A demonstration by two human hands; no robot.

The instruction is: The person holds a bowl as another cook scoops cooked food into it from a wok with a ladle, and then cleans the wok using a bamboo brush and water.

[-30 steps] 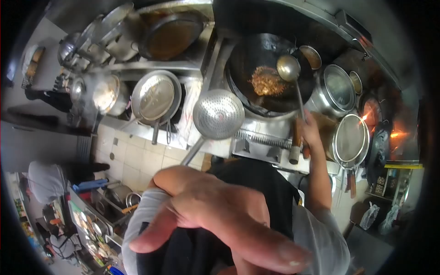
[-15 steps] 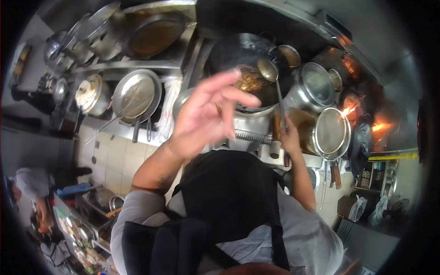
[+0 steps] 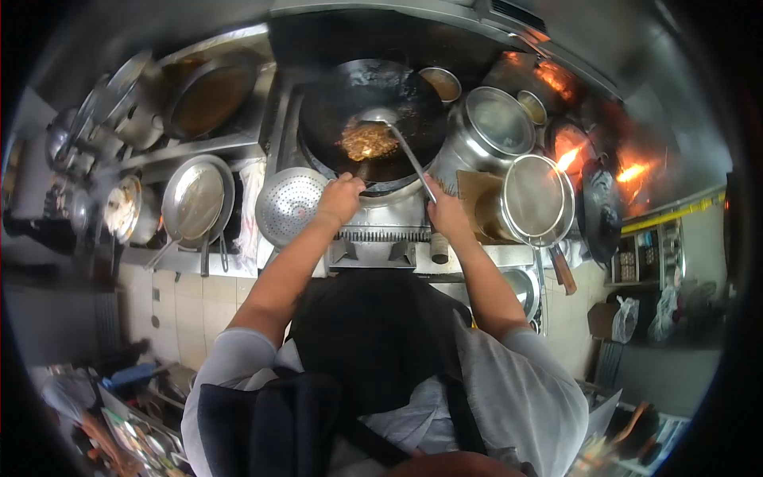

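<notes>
A large dark wok (image 3: 326, 107) sits on the stove with browned food (image 3: 369, 141) in its middle. My left hand (image 3: 342, 199) is closed at the wok's near rim, apparently on its handle, which the fingers mostly hide. My right hand (image 3: 447, 213) grips the long handle of a metal ladle (image 3: 380, 116), whose bowl lies in the wok at the food's far edge. A perforated skimmer (image 3: 291, 205) rests just left of the wok, beside my left wrist.
Pans with strainers (image 3: 197, 199) stand at the left. Metal pots (image 3: 501, 121) and a round strainer (image 3: 532, 199) are on the right, near open flames (image 3: 633, 172). A co-worker's arm (image 3: 103, 437) shows at the lower left.
My left hand has moved from close to the camera to the wok's near rim and closed. The ladle's bowl has come down to the food. The view has shifted right.
</notes>
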